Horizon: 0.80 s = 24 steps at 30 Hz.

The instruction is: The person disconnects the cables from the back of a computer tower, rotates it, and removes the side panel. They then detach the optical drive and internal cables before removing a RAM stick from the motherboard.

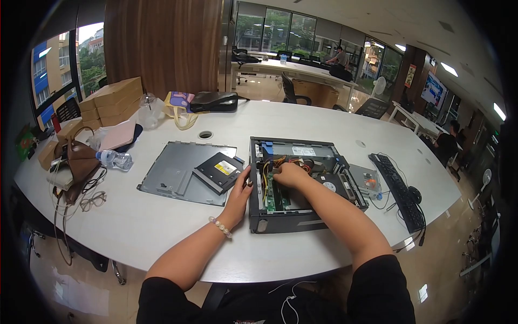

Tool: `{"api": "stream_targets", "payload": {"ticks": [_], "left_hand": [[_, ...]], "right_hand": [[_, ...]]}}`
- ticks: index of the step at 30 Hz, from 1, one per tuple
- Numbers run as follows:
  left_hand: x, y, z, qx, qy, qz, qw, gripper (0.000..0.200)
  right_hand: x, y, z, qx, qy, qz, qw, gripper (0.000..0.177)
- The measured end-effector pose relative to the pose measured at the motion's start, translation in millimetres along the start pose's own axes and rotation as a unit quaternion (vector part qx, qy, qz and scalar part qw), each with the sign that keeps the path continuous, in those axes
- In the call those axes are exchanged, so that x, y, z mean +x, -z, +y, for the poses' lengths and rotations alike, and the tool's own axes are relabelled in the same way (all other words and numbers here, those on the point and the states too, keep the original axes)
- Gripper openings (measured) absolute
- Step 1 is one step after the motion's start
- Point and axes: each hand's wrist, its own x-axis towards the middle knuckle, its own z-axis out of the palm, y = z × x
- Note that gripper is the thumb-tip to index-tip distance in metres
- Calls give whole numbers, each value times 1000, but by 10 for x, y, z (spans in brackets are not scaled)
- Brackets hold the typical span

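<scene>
A desktop computer case [302, 221] lies on its side with its cover off, showing a green circuit board, coloured cables and a round fan or drive part. My right hand [291, 176] reaches into it from above, fingers bent and pressed together near the yellow cables and the board. What those fingertips hold is hidden. My left hand [237, 197] rests against the left side of the case, its fingers stretched along the edge. Left of that hand, an optical drive [218, 171] with a yellow-and-white label lies on a grey metal side panel [167, 167].
A keyboard [396, 186] and a mouse [414, 195] lie to the right, beside a metal part [366, 181]. A brown bag [75, 162], water bottle [115, 160], glasses [93, 201] and cardboard boxes [116, 100] stand at the left. A black case [215, 102] is at the back.
</scene>
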Motion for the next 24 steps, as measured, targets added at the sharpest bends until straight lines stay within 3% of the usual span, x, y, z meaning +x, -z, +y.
{"api": "stream_targets", "payload": {"ticks": [10,24], "left_hand": [[2,8,-28,5,3,4,1000,60],[-4,-10,29,-3,6,1,1000,57]], "right_hand": [[3,-47,21,33,36,46,998,28],[-191,201,-169,105,17,88,990,27]]}}
